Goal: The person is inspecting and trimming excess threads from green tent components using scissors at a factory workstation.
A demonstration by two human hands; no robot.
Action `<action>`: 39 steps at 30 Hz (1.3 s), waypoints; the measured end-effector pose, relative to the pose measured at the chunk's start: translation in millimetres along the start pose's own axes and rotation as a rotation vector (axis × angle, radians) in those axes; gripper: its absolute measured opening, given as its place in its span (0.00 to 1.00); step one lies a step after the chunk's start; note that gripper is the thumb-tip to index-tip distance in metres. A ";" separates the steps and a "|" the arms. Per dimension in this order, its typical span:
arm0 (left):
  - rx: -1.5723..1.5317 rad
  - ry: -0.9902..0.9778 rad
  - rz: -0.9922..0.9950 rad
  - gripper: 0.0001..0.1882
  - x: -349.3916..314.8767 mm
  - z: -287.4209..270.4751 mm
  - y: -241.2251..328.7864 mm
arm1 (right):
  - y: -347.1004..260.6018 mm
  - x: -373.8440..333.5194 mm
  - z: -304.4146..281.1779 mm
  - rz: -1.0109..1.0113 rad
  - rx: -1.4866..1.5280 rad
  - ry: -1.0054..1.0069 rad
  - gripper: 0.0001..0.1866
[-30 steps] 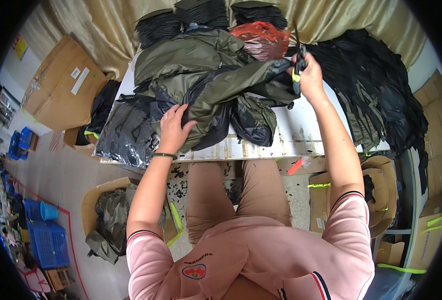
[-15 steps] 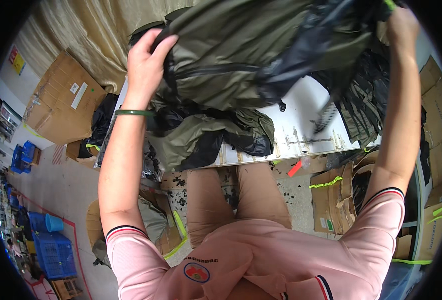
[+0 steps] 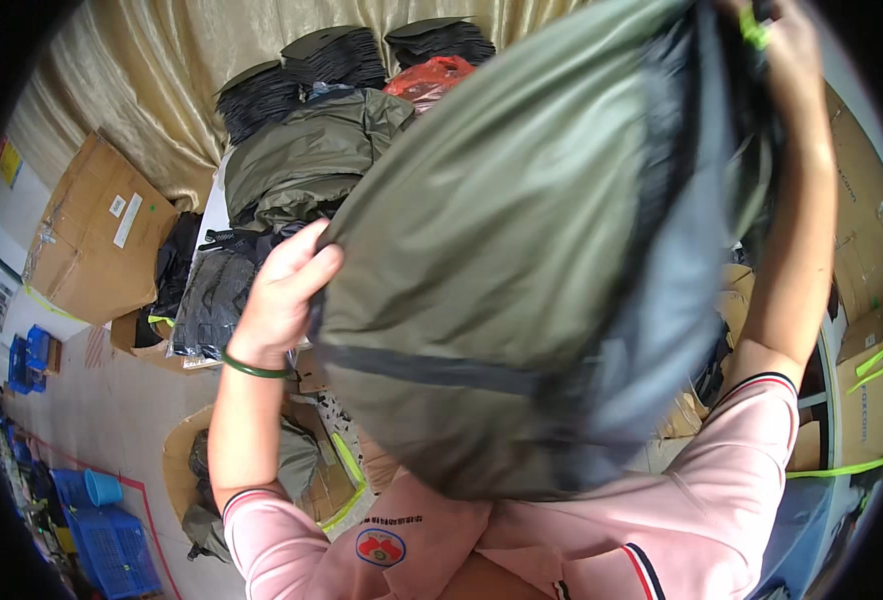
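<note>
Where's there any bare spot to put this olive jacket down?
Hardly any shows. The white table shows only a thin strip left of the piled olive garments; black stacks crowd its far end. The bare grey floor lies between the cardboard boxes and blue crates. The raised olive jacket hides the rest.

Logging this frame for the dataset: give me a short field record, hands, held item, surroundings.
left hand: grips the left edge of the olive-green garment, green bangle on the wrist
right hand: raised, holds the garment's top edge, mostly hidden by fabric
garment state: lifted up close to the camera, grey band across its lower part
table: folded olive garments, black stacks, red plastic bag
floor left: cardboard box, blue crates
</note>
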State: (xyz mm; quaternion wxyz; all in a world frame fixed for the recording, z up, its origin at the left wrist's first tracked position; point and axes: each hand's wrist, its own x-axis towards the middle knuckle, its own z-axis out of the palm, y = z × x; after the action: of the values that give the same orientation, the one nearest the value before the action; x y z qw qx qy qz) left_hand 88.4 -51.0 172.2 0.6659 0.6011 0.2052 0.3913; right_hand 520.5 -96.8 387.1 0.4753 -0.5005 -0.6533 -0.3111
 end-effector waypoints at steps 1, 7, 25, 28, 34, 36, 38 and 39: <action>0.028 0.008 -0.077 0.19 -10.1 -23.0 -3.2 | 2.2 -14.6 8.8 0.053 0.148 -0.254 0.10; 0.429 0.026 -0.579 0.14 -57.0 -126.4 -89.0 | -12.9 -235.1 103.9 0.635 0.473 -0.970 0.18; 1.071 -0.130 -0.332 0.48 -193.8 25.9 -168.3 | -24.9 -426.0 75.4 0.904 0.334 -0.549 0.18; 0.964 -0.073 -0.267 0.47 -209.8 23.1 -174.5 | -54.5 -462.4 65.6 1.061 0.351 -0.647 0.17; 1.295 -0.164 -0.114 0.32 -244.2 4.5 -191.8 | -74.5 -482.5 85.2 1.244 0.578 -0.398 0.16; 0.964 0.213 -0.263 0.18 -243.8 -7.0 -183.5 | -57.3 -457.0 73.6 1.209 0.670 -0.339 0.15; 0.743 0.767 -0.308 0.03 -242.3 -28.4 -145.7 | -31.3 -417.9 42.6 1.108 0.601 -0.406 0.15; 0.344 0.945 0.003 0.04 -235.8 -37.2 -124.6 | -17.4 -395.2 30.7 1.033 0.528 -0.406 0.16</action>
State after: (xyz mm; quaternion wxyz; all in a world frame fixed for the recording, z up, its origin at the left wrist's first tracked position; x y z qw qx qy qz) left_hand -48.8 -204.7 -1.2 0.3909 0.4594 0.5451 0.5823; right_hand 513.1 -216.5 8.9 0.5387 -0.6671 -0.4588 0.2332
